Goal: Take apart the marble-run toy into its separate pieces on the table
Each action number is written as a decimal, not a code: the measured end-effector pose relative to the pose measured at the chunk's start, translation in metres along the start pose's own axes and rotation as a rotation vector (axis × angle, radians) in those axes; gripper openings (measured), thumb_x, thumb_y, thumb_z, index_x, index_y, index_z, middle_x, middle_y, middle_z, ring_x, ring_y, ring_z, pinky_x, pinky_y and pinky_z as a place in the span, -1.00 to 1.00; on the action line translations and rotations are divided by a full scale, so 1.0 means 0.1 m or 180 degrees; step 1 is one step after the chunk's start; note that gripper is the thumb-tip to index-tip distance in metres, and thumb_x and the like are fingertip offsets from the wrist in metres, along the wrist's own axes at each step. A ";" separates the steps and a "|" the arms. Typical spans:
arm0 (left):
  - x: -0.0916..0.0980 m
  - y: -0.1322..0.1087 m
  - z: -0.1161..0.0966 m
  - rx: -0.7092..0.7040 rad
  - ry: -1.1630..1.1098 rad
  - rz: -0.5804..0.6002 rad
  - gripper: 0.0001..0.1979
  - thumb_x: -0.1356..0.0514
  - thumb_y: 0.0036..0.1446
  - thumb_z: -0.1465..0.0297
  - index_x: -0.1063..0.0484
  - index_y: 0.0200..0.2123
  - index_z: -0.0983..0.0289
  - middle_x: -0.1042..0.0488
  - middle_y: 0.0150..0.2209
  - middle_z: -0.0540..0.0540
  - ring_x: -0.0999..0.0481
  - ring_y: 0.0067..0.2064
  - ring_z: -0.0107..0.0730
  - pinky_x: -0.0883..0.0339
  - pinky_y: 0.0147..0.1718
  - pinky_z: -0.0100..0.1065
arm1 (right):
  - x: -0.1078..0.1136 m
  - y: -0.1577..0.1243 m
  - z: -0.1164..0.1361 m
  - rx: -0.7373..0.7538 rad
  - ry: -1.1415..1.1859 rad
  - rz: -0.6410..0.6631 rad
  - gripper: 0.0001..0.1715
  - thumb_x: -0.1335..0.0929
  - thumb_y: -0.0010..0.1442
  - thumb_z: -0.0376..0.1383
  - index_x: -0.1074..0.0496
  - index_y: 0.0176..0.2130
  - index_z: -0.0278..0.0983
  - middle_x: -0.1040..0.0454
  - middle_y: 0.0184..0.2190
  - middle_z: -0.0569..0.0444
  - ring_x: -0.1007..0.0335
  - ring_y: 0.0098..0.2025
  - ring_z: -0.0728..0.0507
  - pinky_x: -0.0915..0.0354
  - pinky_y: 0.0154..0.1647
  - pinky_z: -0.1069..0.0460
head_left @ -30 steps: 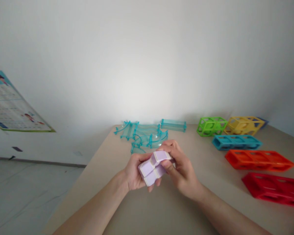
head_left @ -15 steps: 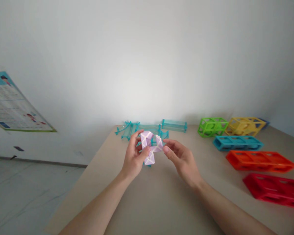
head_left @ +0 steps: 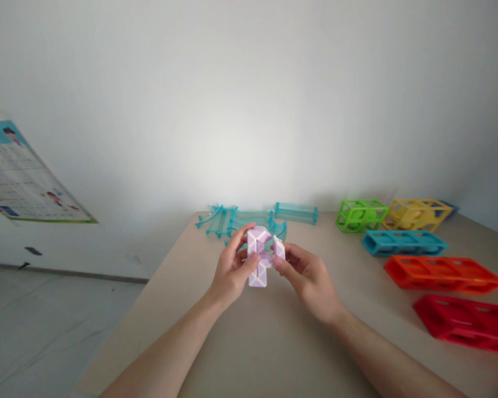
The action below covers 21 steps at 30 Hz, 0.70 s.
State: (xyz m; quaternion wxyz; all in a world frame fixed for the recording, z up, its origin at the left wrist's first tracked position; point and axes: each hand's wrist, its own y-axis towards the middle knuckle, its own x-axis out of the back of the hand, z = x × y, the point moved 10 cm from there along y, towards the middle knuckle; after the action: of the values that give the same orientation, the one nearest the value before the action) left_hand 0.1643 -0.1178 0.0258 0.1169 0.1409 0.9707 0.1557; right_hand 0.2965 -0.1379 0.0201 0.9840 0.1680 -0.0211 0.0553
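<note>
A lilac and white snake puzzle (head_left: 258, 273), made of linked triangular wedges, is held above the table and folded into a bent shape with an opening in it. My left hand (head_left: 231, 271) is closed on its left part, thumb across the front and fingers behind. On the other side, my right hand (head_left: 309, 275) pinches the short upright end of the puzzle between thumb and fingers. Part of the puzzle is hidden by my thumbs. Behind it, translucent teal plastic track pieces (head_left: 253, 218) lie near the wall.
Along the right of the table (head_left: 170, 276) lie hollow plastic frames: a green one (head_left: 361, 215), a yellow one (head_left: 417, 214), a blue one (head_left: 404, 243), an orange one (head_left: 442, 273) and a red one (head_left: 468, 321). A poster (head_left: 29, 177) hangs on the wall at left.
The puzzle has moved slightly right and down and turned, so its lower part now points straight down. My right hand's fingers have closed further onto its right end.
</note>
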 end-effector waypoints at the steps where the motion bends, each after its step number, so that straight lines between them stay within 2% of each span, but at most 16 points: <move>1: 0.00 0.00 -0.01 -0.0032 0.0037 -0.0008 -0.51 -0.28 0.09 0.29 -0.31 0.10 0.16 -0.45 -0.07 0.12 -0.49 -0.18 -0.31 -0.33 -0.23 -0.39 | -0.01 -0.01 -0.01 0.0003 -0.0013 0.0014 -0.62 -0.38 0.19 -0.07 -0.49 -0.11 -0.28 -0.52 -0.27 0.01 -0.42 -0.23 -0.18 -0.32 -0.19 -0.02; 4: 0.00 0.00 -0.04 -0.0118 0.0118 0.0010 -0.65 -0.24 0.13 0.28 -0.36 -0.01 0.18 -0.45 -0.17 0.08 -0.48 -0.22 -0.35 -0.33 -0.24 -0.40 | -0.05 -0.02 -0.01 0.0036 -0.0101 0.0085 -0.63 -0.37 0.20 -0.08 -0.48 -0.11 -0.27 -0.52 -0.27 0.01 -0.43 -0.20 -0.19 -0.33 -0.17 -0.03; 8: 0.00 0.00 -0.09 -0.0230 0.0123 0.0035 -0.68 -0.24 0.13 0.27 -0.38 -0.04 0.18 -0.42 -0.14 0.08 -0.46 -0.21 -0.35 -0.32 -0.23 -0.39 | -0.05 -0.04 0.02 0.0157 -0.0254 0.0078 -0.63 -0.36 0.21 -0.08 -0.48 -0.09 -0.26 -0.52 -0.28 0.02 -0.42 -0.23 -0.17 -0.34 -0.20 -0.01; 14: -0.09 -0.05 -0.02 -0.0004 0.0069 0.0307 -0.45 -0.34 0.01 0.35 -0.29 0.08 0.16 -0.41 -0.11 0.09 -0.44 -0.16 -0.32 -0.30 -0.18 -0.36 | -0.01 -0.02 0.01 0.0030 0.0019 -0.0033 -0.60 -0.38 0.17 -0.05 -0.48 -0.14 -0.29 -0.52 -0.28 -0.02 -0.42 -0.25 -0.16 -0.33 -0.25 0.00; 21: -0.22 -0.11 0.13 0.0361 -0.0025 0.0633 -0.19 -0.37 -0.08 0.43 -0.11 0.23 0.08 -0.41 -0.19 0.05 -0.44 -0.24 -0.36 -0.31 -0.27 -0.39 | 0.06 0.03 -0.04 -0.0282 0.0387 -0.0090 -0.61 -0.42 0.10 -0.03 -0.51 -0.32 -0.32 -0.49 -0.43 0.07 -0.34 -0.42 -0.07 -0.22 -0.40 0.06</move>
State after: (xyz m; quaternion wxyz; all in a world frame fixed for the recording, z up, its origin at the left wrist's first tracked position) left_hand 0.1853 -0.1310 0.0144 0.0966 0.2436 0.9587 0.1108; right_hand 0.3021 -0.1331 0.0179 0.9906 0.1209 0.0387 0.0505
